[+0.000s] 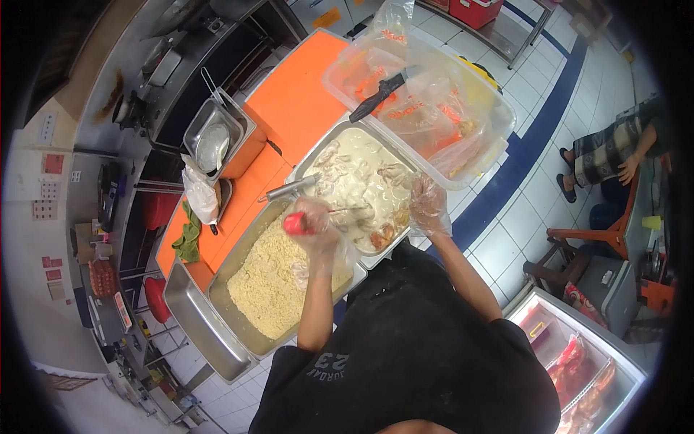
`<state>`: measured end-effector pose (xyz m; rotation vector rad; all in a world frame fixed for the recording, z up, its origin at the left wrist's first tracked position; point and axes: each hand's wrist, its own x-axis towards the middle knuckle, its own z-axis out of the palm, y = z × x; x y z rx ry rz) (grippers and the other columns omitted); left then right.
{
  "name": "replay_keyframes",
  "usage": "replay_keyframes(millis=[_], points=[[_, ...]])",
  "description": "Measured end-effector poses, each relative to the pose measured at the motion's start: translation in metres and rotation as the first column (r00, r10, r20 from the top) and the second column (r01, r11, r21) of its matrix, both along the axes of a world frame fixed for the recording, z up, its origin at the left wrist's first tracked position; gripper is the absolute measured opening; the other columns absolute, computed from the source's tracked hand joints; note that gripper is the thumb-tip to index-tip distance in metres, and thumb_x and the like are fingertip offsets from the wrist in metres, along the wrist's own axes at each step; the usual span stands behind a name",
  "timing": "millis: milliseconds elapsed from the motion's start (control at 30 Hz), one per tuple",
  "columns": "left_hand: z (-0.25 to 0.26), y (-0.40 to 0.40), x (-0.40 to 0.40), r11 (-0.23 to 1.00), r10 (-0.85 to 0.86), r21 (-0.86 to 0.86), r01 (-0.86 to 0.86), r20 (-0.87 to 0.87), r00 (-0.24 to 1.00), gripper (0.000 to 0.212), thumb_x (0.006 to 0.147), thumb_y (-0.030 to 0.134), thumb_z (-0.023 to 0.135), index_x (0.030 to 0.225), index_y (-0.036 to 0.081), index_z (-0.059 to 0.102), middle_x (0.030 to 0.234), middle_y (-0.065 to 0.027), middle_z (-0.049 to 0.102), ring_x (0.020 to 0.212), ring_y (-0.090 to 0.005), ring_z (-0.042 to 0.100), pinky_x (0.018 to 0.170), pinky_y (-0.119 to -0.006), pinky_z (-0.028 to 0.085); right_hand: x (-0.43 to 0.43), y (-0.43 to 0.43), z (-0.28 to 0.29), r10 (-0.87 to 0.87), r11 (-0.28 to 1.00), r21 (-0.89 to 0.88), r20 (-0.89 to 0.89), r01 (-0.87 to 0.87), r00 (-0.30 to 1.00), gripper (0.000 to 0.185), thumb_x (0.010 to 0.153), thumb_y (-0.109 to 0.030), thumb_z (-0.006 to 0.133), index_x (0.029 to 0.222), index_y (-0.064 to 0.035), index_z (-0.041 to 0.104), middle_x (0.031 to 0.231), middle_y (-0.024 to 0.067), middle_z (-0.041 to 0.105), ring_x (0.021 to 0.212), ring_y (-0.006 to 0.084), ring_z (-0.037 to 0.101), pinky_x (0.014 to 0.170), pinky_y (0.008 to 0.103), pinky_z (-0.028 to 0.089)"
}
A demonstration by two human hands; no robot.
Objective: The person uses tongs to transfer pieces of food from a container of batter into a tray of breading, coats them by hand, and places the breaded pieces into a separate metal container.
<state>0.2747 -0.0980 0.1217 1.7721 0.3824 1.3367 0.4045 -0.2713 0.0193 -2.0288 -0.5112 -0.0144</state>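
My left hand point(309, 219), in a clear plastic glove, grips a red-handled utensil point(295, 223). Its thin shaft reaches into a metal tray point(370, 262) of pale, creamy batter point(352, 146) with meat pieces point(393, 173) in it. Browner pieces point(382, 237) lie at the tray's near right corner. My right hand point(428, 203), also gloved, is on the tray's right rim; some of its fingers are hidden. A metal-handled utensil point(290, 188) leans across the tray's left rim. Below my left hand, a deep metal pan point(222, 290) holds pale yellow crumbs point(265, 282).
Beyond the batter tray stands a clear plastic bin point(501, 116) with plastic bags and a black-handled tool point(379, 96) across it. Metal containers point(214, 135), a white bag point(200, 192) and a green cloth point(187, 236) rest on the orange table point(298, 81). An open chest freezer point(607, 358) is behind right; a person point(618, 144) is at right.
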Motion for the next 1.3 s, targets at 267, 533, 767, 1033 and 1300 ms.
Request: replay_keyframes(millis=[267,533,767,1033,1300], points=[[0.019,0.004,-0.012,0.986,-0.019,-0.159,0.048,0.176,0.984,0.034,0.094,0.023,0.057,0.069,0.008,0.039,0.059,-0.0026,0.041,0.053,-0.0160,0.045,0.050,-0.028,0.038,0.005,-0.002,-0.015,-0.011,0.999,-0.051,0.121,0.018,0.993,0.010,0.090,-0.010,0.054,0.092,-0.0006,0.057,0.083,0.0233,0.057,0.080,0.0435,0.055,0.072,0.0480,0.043],[0.040,0.009,-0.033,0.986,0.086,-0.159,-0.051,0.221,0.971,0.040,0.097,0.044,0.051,0.078,0.010,0.039,0.058,-0.0022,0.038,0.051,-0.0133,0.040,0.047,-0.026,0.033,0.003,-0.003,-0.012,0.006,0.999,-0.039,0.040,-0.004,0.999,0.008,0.090,-0.010,0.054,0.091,-0.0021,0.057,0.081,0.0224,0.056,0.079,0.0428,0.055,0.071,0.0479,0.043],[0.035,0.046,-0.046,0.959,0.200,-0.247,-0.141,0.234,0.951,0.041,0.100,0.045,0.045,0.078,0.011,0.038,0.060,-0.0020,0.040,0.056,-0.0150,0.045,0.048,-0.027,0.035,0.003,-0.002,-0.009,-0.061,0.998,-0.009,0.137,0.063,0.989,0.019,0.090,-0.017,0.057,0.076,-0.0034,0.054,0.074,0.0192,0.057,0.072,0.0399,0.056,0.064,0.0461,0.043],[0.001,0.023,-0.009,0.819,0.263,-0.548,-0.171,0.093,0.960,0.042,0.103,0.044,0.036,0.075,0.013,0.039,0.060,-0.0004,0.039,0.052,-0.0116,0.039,0.047,-0.026,0.033,0.003,-0.003,-0.012,0.038,0.999,-0.019,0.127,-0.035,0.991,0.012,0.093,-0.013,0.054,0.092,-0.0006,0.056,0.081,0.0197,0.057,0.078,0.0398,0.055,0.072,0.0475,0.043],[0.077,0.073,-0.101,0.714,0.466,-0.667,-0.213,0.226,0.856,0.052,0.096,0.056,0.048,0.067,0.014,0.039,0.059,0.0004,0.038,0.049,-0.0099,0.039,0.042,-0.022,0.033,0.002,0.002,-0.023,-0.028,0.999,-0.037,0.220,0.037,0.975,0.022,0.095,-0.018,0.053,0.085,0.0000,0.060,0.073,0.0183,0.060,0.069,0.0359,0.056,0.066,0.0459,0.044]])
